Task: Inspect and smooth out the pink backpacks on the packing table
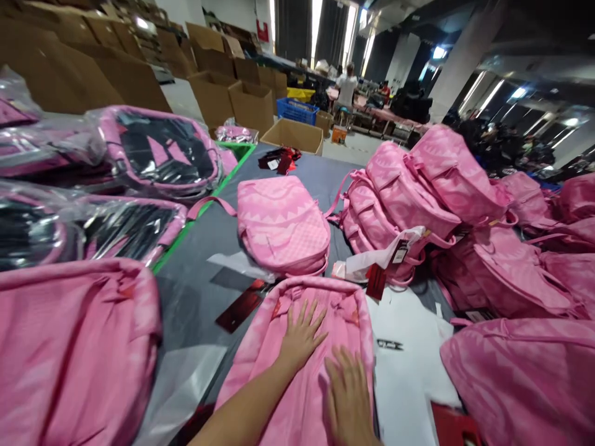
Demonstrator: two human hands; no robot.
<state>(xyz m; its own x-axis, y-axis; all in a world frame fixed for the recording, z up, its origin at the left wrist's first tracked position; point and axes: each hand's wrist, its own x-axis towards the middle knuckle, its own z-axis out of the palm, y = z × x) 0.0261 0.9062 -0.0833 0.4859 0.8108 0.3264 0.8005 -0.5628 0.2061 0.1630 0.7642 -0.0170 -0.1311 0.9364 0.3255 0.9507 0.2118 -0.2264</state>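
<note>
A pink backpack (260, 371) lies in front of me with its strap side up. My left hand (301, 337) rests flat on its upper middle, fingers spread. Lower down and to the right, my right hand (348, 390) lies on the same backpack with its fingers stretched out, slightly blurred. Just beyond it, a smaller pink backpack (283, 226) with a zigzag pattern lies on the grey table (195, 303). Dark red hang tags (239, 306) and white sheets (409, 347) lie beside the near backpack.
Plastic-wrapped pink backpacks (160, 148) are stacked at the left, behind a green edge (179, 238). More pink backpacks (404, 192) pile up at the right. A bunch of tags (279, 160) lies at the table's far end. Cardboard boxes (253, 105) stand beyond, with a person (346, 87) farther back.
</note>
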